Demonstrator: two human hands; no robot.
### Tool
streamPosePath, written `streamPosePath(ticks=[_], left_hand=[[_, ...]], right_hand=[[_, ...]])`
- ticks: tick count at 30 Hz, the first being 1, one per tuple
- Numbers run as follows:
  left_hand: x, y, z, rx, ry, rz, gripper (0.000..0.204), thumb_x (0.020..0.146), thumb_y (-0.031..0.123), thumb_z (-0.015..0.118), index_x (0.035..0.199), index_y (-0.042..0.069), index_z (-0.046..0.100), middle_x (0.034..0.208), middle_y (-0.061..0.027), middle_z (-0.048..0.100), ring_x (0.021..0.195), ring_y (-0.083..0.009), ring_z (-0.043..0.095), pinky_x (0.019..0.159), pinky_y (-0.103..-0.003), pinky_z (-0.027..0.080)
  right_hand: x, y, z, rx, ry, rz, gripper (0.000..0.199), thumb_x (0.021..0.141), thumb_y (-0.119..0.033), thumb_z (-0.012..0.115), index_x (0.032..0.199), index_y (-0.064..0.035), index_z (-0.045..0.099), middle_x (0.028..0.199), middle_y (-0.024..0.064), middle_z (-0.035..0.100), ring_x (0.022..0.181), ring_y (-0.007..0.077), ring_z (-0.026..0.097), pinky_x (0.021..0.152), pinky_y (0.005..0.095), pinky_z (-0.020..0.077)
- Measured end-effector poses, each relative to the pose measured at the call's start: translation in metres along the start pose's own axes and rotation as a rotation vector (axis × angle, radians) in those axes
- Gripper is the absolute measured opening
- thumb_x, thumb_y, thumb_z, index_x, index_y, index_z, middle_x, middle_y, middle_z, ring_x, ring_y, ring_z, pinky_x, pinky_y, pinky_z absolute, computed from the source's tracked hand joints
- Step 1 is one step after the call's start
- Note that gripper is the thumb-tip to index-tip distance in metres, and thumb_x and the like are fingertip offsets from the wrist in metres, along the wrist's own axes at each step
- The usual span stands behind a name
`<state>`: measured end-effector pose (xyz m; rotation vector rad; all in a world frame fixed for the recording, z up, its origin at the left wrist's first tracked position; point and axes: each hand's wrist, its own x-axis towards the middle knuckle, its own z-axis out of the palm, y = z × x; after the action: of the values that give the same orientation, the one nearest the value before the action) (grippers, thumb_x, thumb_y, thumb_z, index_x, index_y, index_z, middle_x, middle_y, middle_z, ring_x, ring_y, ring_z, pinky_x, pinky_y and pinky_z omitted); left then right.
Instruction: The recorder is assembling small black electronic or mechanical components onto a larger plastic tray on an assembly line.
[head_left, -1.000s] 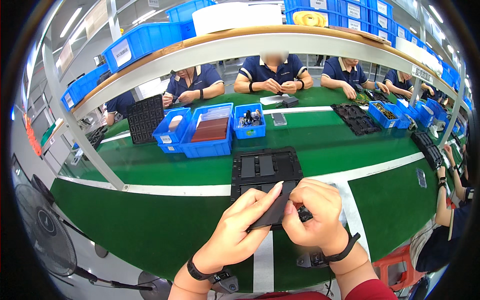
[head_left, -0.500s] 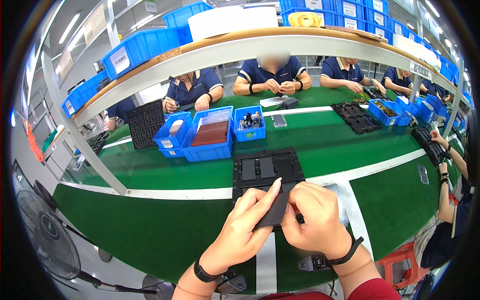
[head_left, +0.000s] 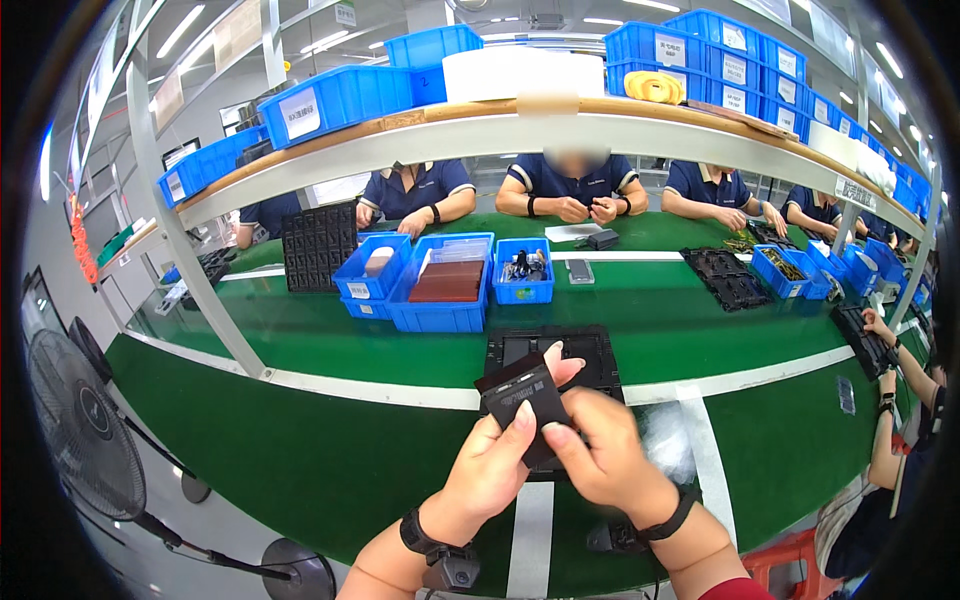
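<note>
A flat black rectangular block, thin and with small pale print on its face, is tilted up in front of me. My left hand grips it, thumb pressed on the printed face and fingers behind. At its lower right side, my right hand is closed, its thumb tip against the edge; some of its fingers are blurred or hidden. Just beyond, partly covered by the hands and block, lies a black moulded tray with rectangular recesses.
Past the tray stand blue bins with brown sheets and small dark parts. A clear plastic bag lies right of my right hand. A white shelf beam spans the green table. Co-workers sit opposite; another person's arms are at far right.
The block has been turned so its printed face and top edge show. My right hand has shifted to its lower right side. The view has tilted, and the tray appears lower.
</note>
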<state>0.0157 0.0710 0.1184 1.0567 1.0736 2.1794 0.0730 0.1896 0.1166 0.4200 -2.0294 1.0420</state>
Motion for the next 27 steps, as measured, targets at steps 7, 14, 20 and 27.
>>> streamPosePath(ticks=[7, 14, 20, 27], left_hand=[[-0.005, 0.023, -0.010, 0.164, -0.124, 0.093, 0.061, 0.085, 0.023, 0.050, 0.134, -0.004, 0.025, 0.127, -0.0204, 0.043, 0.118, -0.0257, 0.042, 0.098, -0.038, 0.033], [-0.009, 0.044, -0.002, 0.149, 0.014, -0.004, 0.052, 0.084, 0.017, 0.050, 0.127, -0.009, 0.035, 0.117, -0.0208, 0.051, 0.110, -0.0265, 0.049, 0.097, -0.038, 0.035], [-0.003, 0.050, -0.023, 0.882, -0.144, 0.436, 0.047, 0.078, 0.013, 0.055, 0.122, 0.000, 0.047, 0.118, -0.0198, 0.052, 0.113, -0.0301, 0.046, 0.097, -0.040, 0.031], [-0.001, 0.055, -0.022, 1.292, -0.040, 0.628, 0.041, 0.074, 0.016, 0.061, 0.114, 0.009, 0.058, 0.118, -0.0108, 0.053, 0.111, -0.0276, 0.046, 0.092, -0.041, 0.025]], right_hand=[[-0.005, -0.006, 0.000, 0.446, -0.176, 0.344, 0.016, 0.090, -0.012, 0.046, 0.092, 0.0025, 0.053, 0.076, 0.0095, 0.062, 0.066, 0.0127, 0.060, 0.059, 0.0250, 0.0476], [-0.006, -0.009, 0.002, 0.549, -0.231, 0.408, 0.019, 0.091, -0.014, 0.045, 0.091, 0.0033, 0.053, 0.074, 0.0101, 0.063, 0.067, 0.0152, 0.064, 0.059, 0.0252, 0.0510], [-0.003, -0.016, -0.003, 0.348, -0.181, 0.321, 0.016, 0.088, -0.012, 0.050, 0.082, 0.0023, 0.053, 0.067, 0.0101, 0.063, 0.060, 0.0156, 0.063, 0.053, 0.0251, 0.0487], [-0.004, -0.017, -0.003, 0.183, -0.135, 0.193, 0.013, 0.084, -0.008, 0.053, 0.075, 0.0012, 0.053, 0.059, 0.0102, 0.060, 0.052, 0.0176, 0.061, 0.046, 0.0266, 0.0445]])
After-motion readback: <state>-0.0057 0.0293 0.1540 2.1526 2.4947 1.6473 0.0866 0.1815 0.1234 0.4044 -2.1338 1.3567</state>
